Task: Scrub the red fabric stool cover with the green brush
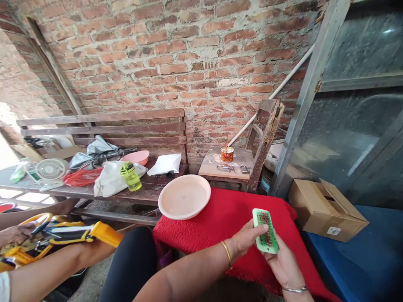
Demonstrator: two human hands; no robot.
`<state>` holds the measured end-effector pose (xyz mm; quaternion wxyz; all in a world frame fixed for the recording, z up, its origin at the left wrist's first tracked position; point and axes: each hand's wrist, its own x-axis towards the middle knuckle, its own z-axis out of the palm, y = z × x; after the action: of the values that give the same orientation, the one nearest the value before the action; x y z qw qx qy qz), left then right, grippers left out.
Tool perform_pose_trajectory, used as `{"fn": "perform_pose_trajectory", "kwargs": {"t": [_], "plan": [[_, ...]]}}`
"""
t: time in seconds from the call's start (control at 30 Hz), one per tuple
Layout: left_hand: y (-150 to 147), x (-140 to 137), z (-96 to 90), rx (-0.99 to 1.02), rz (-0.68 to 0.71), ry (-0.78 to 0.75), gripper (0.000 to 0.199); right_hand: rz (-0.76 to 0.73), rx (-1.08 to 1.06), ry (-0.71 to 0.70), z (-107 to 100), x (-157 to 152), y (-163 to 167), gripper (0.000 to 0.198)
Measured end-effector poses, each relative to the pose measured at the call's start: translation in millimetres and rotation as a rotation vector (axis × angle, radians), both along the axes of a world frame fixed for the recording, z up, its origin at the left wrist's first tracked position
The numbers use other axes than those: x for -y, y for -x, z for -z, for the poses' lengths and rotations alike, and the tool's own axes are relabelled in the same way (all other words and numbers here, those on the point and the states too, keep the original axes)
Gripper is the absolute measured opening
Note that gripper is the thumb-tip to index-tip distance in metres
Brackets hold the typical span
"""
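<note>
Together both hands, left (247, 240) and right (283, 264), grip a green beaded case (265, 231).

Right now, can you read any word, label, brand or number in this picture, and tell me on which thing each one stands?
No text can be read.
White sticker on the cardboard box: it carries print, too small to read.
Small printed tin on the wooden chair: pattern or lettering, too blurred to read.
Green bottle on the bench: no readable label.
Green beaded piece held by both hands, left hand and right hand: only a bead pattern.
</note>
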<state>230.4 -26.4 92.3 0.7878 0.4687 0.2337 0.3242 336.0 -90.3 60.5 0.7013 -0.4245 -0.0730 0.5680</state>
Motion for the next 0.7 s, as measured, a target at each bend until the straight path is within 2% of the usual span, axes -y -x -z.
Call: {"fn": "perform_pose_trajectory", "kwargs": {"t": [0.1, 0.23, 0.37, 0.47, 0.57, 0.7], "plan": [[-10.2, 2.7, -1.1, -0.018, -0.053, 0.048, 0.060, 0.063, -0.040, 0.054, 0.7, -2.4, 1.1, 0.033], [-18.5, 1.9, -11.2, -0.046, -0.055, 0.025, 0.055, 0.001, 0.033, 0.076, -1.1, -1.5, 2.9, 0.046], [-25.1, -20.9, -8.9, -0.074, -0.092, 0.015, 0.060, -0.026, 0.225, 0.129, -2.6, 0.5, 1.2, 0.061], [-20.2, -58.2, -1.8, -0.337, -0.271, -0.018, 0.059, -0.062, 0.549, 0.184, 1.0, 3.1, -5.7, 0.070], [-3.4, -104.6, 3.1, -0.817, -0.503, -0.223, 0.042, -0.124, 1.047, 0.177, 12.3, 7.5, -15.0, 0.062], [25.0, -157.9, 5.3, -1.084, -0.600, -0.253, 0.033, -0.184, 1.687, 0.124, 31.1, 16.0, -19.8, 0.054]]}}
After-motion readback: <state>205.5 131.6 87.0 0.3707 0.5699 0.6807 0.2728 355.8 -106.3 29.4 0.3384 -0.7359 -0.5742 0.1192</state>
